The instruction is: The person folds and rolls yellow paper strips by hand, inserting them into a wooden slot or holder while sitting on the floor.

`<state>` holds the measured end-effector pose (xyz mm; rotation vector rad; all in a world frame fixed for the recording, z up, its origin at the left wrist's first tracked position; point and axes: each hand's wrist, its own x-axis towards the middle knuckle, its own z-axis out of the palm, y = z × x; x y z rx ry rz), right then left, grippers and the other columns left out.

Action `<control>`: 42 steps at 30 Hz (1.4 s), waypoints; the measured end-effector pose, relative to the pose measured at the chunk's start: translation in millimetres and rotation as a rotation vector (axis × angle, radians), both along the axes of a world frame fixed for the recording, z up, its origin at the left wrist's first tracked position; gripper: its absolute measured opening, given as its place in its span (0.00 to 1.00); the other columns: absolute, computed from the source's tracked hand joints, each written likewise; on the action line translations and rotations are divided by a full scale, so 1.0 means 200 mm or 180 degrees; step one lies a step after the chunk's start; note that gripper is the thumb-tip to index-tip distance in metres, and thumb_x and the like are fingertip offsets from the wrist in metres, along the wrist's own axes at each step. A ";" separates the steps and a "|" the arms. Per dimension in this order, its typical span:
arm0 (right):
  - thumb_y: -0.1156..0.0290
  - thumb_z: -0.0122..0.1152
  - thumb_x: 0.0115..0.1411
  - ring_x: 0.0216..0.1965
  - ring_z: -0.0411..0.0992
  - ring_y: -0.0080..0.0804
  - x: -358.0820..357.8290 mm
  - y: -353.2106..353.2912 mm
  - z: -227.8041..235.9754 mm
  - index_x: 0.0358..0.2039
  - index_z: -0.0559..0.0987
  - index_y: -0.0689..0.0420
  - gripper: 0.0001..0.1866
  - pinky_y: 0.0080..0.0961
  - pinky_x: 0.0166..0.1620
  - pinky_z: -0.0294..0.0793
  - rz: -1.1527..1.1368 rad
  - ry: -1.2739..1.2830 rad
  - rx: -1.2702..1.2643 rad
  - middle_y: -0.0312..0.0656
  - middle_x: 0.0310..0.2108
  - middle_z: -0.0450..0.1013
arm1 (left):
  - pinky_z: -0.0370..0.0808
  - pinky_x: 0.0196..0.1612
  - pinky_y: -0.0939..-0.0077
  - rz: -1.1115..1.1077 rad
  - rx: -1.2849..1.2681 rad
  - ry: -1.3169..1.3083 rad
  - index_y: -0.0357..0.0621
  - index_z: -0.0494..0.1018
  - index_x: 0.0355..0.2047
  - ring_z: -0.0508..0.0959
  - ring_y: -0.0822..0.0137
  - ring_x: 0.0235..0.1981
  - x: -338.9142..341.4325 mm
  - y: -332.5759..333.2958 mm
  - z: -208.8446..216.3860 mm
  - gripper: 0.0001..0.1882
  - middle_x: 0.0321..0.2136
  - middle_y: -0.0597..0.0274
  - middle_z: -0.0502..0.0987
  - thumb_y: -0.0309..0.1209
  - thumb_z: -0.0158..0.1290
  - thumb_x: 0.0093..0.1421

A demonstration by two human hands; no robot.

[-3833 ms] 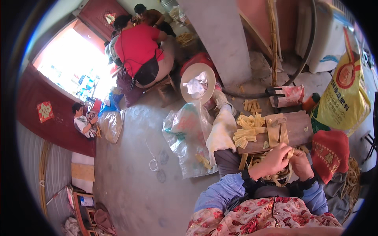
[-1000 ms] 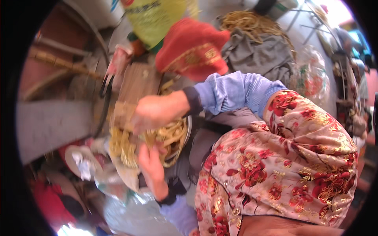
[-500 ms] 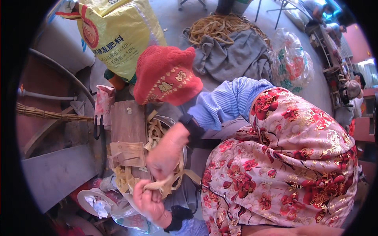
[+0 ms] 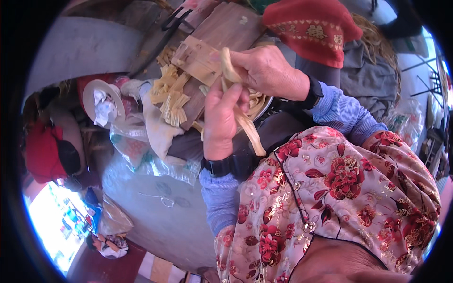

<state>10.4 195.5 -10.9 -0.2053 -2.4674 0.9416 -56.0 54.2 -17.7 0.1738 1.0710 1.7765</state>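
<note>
Both hands are together in front of a wooden board (image 4: 233, 26), working one pale yellow, flat, fibrous strip (image 4: 250, 134). My left hand (image 4: 221, 118) is closed on the strip, thumb on top, and the strip's tail hangs toward my lap. Just above and to the right, my right hand (image 4: 271, 70) pinches the strip where it bends upward in a loop. Behind the hands, a thin wooden plate (image 4: 196, 61) lies on the board. A bundle of similar strips (image 4: 171, 101) rests at the board's left edge. More strips sit in a bowl, partly hidden under my right hand.
A red patterned cloth (image 4: 311, 30) covers my knee at the upper right, with grey cloth (image 4: 368, 73) beyond it. At left stand a round pale dish (image 4: 87, 96) holding crumpled paper and a clear plastic bag (image 4: 130, 144). A person (image 4: 113, 245) is in the lower left distance.
The view has swung left, so the board and hands appear higher. My right hand, blurred over the bowl before, now meets my left at the strip, which bends up between them.
</note>
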 end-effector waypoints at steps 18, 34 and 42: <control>0.56 0.54 0.61 0.19 0.63 0.18 0.03 0.05 -0.16 0.27 0.76 0.64 0.20 0.23 0.23 0.64 0.0766 -0.1389 -0.2253 0.29 0.16 0.68 | 0.68 0.24 0.70 0.0875 -0.0999 0.5533 0.39 0.72 0.34 0.72 0.59 0.20 -0.02 0.00 -0.13 0.09 0.22 0.59 0.74 0.20 0.47 0.52; 0.68 0.62 0.47 0.32 0.72 0.37 0.04 0.00 -0.20 0.28 0.75 0.53 0.07 0.32 0.35 0.70 0.0219 0.0209 0.0500 0.37 0.36 0.72 | 0.68 0.33 0.77 0.0176 0.0120 -0.0702 0.39 0.69 0.38 0.70 0.72 0.26 0.10 -0.03 -0.28 0.07 0.28 0.63 0.73 0.23 0.49 0.58; 0.67 0.60 0.53 0.26 0.72 0.39 0.06 0.08 -0.16 0.25 0.77 0.57 0.07 0.31 0.28 0.70 0.0367 -0.0498 0.0009 0.38 0.29 0.74 | 0.70 0.27 0.70 0.0288 -0.1082 0.3447 0.38 0.73 0.34 0.74 0.61 0.24 0.03 -0.03 -0.18 0.08 0.26 0.57 0.76 0.20 0.49 0.54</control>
